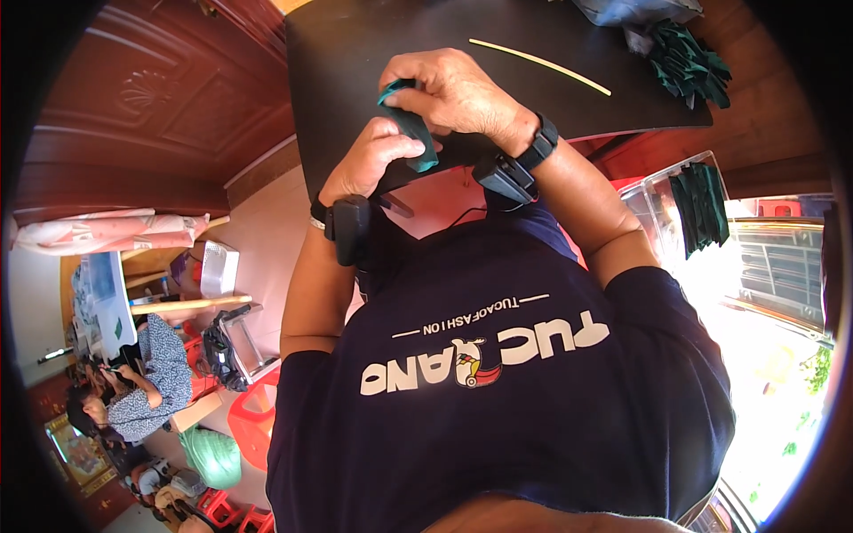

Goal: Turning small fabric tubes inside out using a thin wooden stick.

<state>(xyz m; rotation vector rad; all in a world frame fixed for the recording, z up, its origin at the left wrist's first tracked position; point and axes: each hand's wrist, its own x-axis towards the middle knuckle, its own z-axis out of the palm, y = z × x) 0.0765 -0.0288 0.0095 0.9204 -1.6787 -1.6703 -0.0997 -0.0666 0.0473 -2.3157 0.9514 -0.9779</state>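
Observation:
A small dark-green piece of folded cloth [412, 126] is held between my two hands over the near left part of a black table [533, 115]. My left hand [377, 153] pinches its lower part between thumb and fingers. Above it, my right hand [449, 87] grips the upper end, with the fingers bent over. Part of the cloth is hidden behind the fingers. A thin pale-yellow strip [542, 66] lies on the table beyond my right hand, apart from both hands.
A heap of green cloth pieces [689, 67] lies at the table's far right beside a plastic bag [640, 11]. A clear container [662, 195] at right holds more green pieces [698, 209]. Red stools [253, 422] and people [151, 382] are at left.

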